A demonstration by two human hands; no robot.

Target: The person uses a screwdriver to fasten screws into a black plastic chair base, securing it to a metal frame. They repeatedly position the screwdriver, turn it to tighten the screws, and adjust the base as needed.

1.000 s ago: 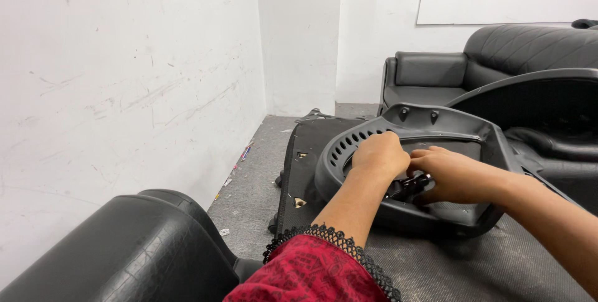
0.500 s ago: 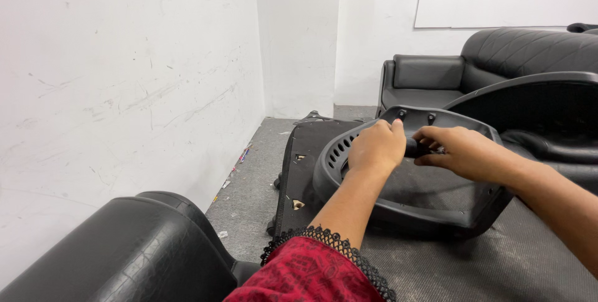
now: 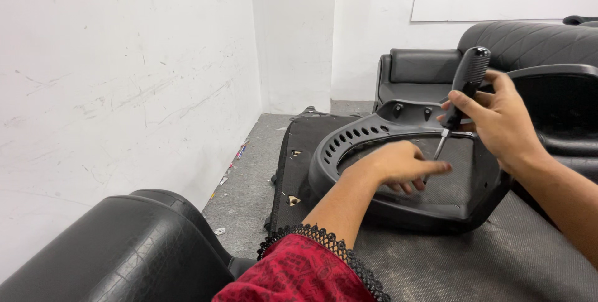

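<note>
Right hand [image 3: 501,118] has a closed grip on the black screwdriver [image 3: 464,87], handle up, shaft angled down into the black plastic seat shell [image 3: 349,146]. Left hand [image 3: 402,165] lies flat inside the shell, fingers spread, holding nothing, just beside the shaft tip. Shell sits on the grey carpeted floor [image 3: 498,264], on a flat black panel [image 3: 296,171].
</note>
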